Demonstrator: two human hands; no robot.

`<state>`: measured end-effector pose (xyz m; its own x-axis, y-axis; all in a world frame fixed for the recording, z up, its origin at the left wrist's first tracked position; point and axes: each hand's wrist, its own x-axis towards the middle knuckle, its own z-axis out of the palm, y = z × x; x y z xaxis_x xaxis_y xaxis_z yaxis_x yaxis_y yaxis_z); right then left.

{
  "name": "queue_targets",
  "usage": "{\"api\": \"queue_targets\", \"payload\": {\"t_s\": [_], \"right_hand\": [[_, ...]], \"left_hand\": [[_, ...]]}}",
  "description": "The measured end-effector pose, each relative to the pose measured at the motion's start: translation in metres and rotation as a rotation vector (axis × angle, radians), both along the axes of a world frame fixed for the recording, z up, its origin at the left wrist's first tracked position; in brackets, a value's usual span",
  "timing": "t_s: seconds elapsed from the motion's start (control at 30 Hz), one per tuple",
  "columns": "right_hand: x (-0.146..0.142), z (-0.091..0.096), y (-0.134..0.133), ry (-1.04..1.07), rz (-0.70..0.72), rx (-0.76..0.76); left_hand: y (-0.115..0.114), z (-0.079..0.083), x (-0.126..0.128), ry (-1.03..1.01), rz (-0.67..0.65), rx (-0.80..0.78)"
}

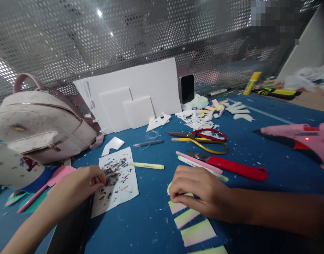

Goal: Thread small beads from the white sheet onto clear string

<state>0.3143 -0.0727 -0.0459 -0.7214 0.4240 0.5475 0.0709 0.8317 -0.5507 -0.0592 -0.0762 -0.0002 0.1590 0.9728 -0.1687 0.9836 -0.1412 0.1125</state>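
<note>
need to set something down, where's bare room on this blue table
Mostly bare, bar small specks: blue table between the littered paper and right hand, nearer than the yellow pen; also between scissors and glue gun. Crowded: around the scissors, red-handled knife and pink pen.

Dim and soft, with dark right corners

I cannot confirm whether the bare left hand (89, 179) grips any of the tiny multicoloured shiny pieces (116, 170); they are too small to identify. The bare right hand (199, 190) conceals part of the pastel pink-and-green flat strips (198, 233); contact beneath its palm is not visible. The right edge truncates the pink plastic glue gun (291, 132); the near edge, the flat black slab (72, 227).
</note>
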Motion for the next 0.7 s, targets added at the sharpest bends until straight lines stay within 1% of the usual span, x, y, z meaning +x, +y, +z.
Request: {"api": "queue_targets", "payload": {"t_s": [0.1,0.33,0.7], "right_hand": [[0.000,0.000,0.000,0.003,0.000,-0.005],[0.000,-0.003,0.000,0.012,-0.003,0.011],[0.000,-0.002,0.001,0.006,0.009,0.010]], "left_hand": [[0.001,0.003,0.005,0.073,-0.007,-0.073],[-0.003,0.008,0.017,0.147,-0.033,-0.048],[0.002,0.001,0.010,0.067,-0.096,-0.058]]}}
